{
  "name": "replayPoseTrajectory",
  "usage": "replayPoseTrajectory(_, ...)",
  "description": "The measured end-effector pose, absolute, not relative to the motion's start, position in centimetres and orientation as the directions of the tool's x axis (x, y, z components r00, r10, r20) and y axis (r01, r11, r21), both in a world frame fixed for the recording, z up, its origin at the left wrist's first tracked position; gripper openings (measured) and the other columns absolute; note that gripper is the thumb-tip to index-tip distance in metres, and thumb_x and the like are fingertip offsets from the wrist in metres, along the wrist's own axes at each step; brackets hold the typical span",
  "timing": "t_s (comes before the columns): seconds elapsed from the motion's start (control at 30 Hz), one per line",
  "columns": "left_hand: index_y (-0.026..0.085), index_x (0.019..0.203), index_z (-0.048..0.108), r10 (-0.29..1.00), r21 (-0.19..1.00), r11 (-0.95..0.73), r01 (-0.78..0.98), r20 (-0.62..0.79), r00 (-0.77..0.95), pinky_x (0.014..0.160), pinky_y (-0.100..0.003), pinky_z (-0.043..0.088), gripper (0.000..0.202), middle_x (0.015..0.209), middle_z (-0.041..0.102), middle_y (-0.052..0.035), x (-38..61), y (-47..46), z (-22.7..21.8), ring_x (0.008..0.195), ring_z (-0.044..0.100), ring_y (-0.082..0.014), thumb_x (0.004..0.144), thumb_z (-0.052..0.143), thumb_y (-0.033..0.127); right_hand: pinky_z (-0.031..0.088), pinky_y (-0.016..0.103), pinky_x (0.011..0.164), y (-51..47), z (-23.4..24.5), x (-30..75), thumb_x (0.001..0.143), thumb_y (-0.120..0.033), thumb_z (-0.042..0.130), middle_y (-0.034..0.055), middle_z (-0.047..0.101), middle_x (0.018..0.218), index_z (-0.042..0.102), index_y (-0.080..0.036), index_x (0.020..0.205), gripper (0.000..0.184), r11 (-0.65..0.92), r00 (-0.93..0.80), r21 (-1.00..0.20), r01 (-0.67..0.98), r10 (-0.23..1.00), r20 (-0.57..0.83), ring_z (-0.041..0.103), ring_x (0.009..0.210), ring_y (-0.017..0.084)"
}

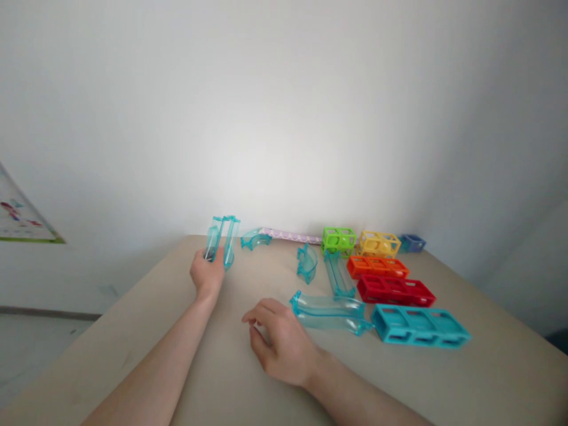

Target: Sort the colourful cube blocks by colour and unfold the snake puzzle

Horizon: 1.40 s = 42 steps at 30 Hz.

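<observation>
On the far left, a poster (24, 216) with a green lower edge hangs on the white wall (284, 118). The table (133, 331) begins to the right of the floor (31, 349). Over its left part the left hand (207, 271) grasps the clear teal pieces (229, 242), its fingers wrapped around their lower ends; they stand upright, above the table's far left corner in this view. Just right of them lies a clear curve (258, 239), beside the left end of a pale purple strip (290, 236) along the wall. Nearer, the right hand (284, 337) is held at the table's middle, its fingers loosely bent and its grip released, a gap showing between thumb and forefinger; whether it touches the tabletop I cannot tell. Beyond it sits a second curve (307, 263). Next to the hand a wide clear track (328, 313) lies crosswise, and behind that a straight track (339, 276) points away. Then come the frames: green (338, 241) at the back, yellow (378, 243) beside it, orange (377, 267), red (394, 291) and teal (421, 327) in rows toward the front, and blue (412, 242) in the back right corner.
</observation>
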<state>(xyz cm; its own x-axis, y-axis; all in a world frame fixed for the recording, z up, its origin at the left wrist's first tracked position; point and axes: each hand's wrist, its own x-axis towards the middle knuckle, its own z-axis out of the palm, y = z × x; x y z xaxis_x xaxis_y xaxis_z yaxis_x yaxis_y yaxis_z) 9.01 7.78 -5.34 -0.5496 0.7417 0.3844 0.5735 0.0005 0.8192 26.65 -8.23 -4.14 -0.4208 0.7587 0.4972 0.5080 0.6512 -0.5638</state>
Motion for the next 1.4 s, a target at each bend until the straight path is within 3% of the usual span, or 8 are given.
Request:
replayPoseTrajectory(0.43, 0.011, 0.092, 0.069, 0.729, 0.903, 0.000, 0.430, 0.295, -0.618, 0.075, -0.038, 0.051, 0.036, 0.087, 0.071, -0.0155, 8.0, 9.0, -6.7, 0.080, 0.067, -0.0274, 0.074, 0.063, 0.042, 0.048, 0.025, 0.072, -8.1, -4.4, 26.7, 0.077, -0.006, 0.050, 0.0063, 0.064, 0.087, 0.065, -0.015, 0.098, 0.027, 0.607, -0.405, -0.605, 0.516, 0.795, 0.452, 0.059, 0.078, 0.016)
replayPoseTrajectory(0.7, 0.011, 0.092, 0.070, 0.695, 0.873, -0.053, 0.485, 0.381, -0.610, 0.072, -0.037, 0.049, 0.034, 0.082, 0.070, -0.0144, 7.7, 9.3, -7.0, 0.079, 0.065, -0.0269, 0.081, 0.053, 0.038, 0.048, 0.026, 0.072, -8.1, -4.3, 26.6, 0.077, -0.007, 0.049, 0.0066, 0.063, 0.088, 0.064, -0.014, 0.099, 0.028, 0.602, -0.398, -0.621, 0.502, 0.798, 0.453, 0.059, 0.078, 0.016)
replayPoseTrajectory(0.9, 0.015, 0.083, 0.070, 0.670, 0.819, -0.129, 0.560, 0.488, -0.559, 0.069, -0.034, 0.045, 0.031, 0.072, 0.067, -0.0077, 7.4, 9.3, -7.2, 0.069, 0.060, -0.0227, 0.084, 0.046, 0.035, 0.047, 0.026, 0.071, -8.0, -4.6, 26.5, 0.078, -0.007, 0.049, 0.0063, 0.061, 0.090, 0.063, -0.015, 0.099, 0.027, 0.591, -0.369, -0.634, 0.498, 0.807, 0.462, 0.058, 0.078, 0.015)
replayPoseTrajectory(1.17, 0.017, 0.088, 0.066, 0.505, 0.762, -0.272, 0.588, 0.633, -0.586, 0.086, -0.037, 0.044, 0.024, 0.091, 0.067, -0.0090, 7.8, 8.5, -5.9, 0.092, 0.059, -0.0238, 0.086, 0.047, 0.031, 0.045, 0.027, 0.071, -7.4, -5.0, 26.6, 0.078, -0.006, 0.049, 0.0045, 0.062, 0.084, 0.064, -0.015, 0.096, 0.025, 0.550, -0.296, -0.646, 0.529, 0.833, 0.466, 0.058, 0.076, 0.015)
replayPoseTrajectory(1.3, 0.016, 0.092, 0.058, 0.456, 0.739, -0.482, 0.471, 0.671, -0.585, 0.085, -0.034, 0.047, 0.021, 0.094, 0.065, -0.0082, 9.1, 7.4, -5.0, 0.091, 0.061, -0.0197, 0.088, 0.049, 0.034, 0.046, 0.027, 0.070, -7.2, -5.3, 26.6, 0.081, -0.010, 0.050, 0.0042, 0.063, 0.087, 0.059, -0.015, 0.108, 0.030, 0.488, -0.215, -0.723, 0.489, 0.871, 0.443, 0.058, 0.074, 0.014)
replayPoseTrajectory(1.4, 0.018, 0.091, 0.052, 0.637, 0.790, -0.560, 0.251, 0.604, -0.479, 0.075, -0.030, 0.051, 0.023, 0.086, 0.065, -0.0050, 10.4, 6.7, -4.9, 0.079, 0.065, -0.0164, 0.090, 0.048, 0.041, 0.047, 0.026, 0.068, -7.0, -5.6, 26.5, 0.082, -0.013, 0.051, 0.0033, 0.063, 0.089, 0.052, -0.016, 0.118, 0.036, 0.426, -0.150, -0.791, 0.438, 0.903, 0.403, 0.058, 0.074, 0.013)
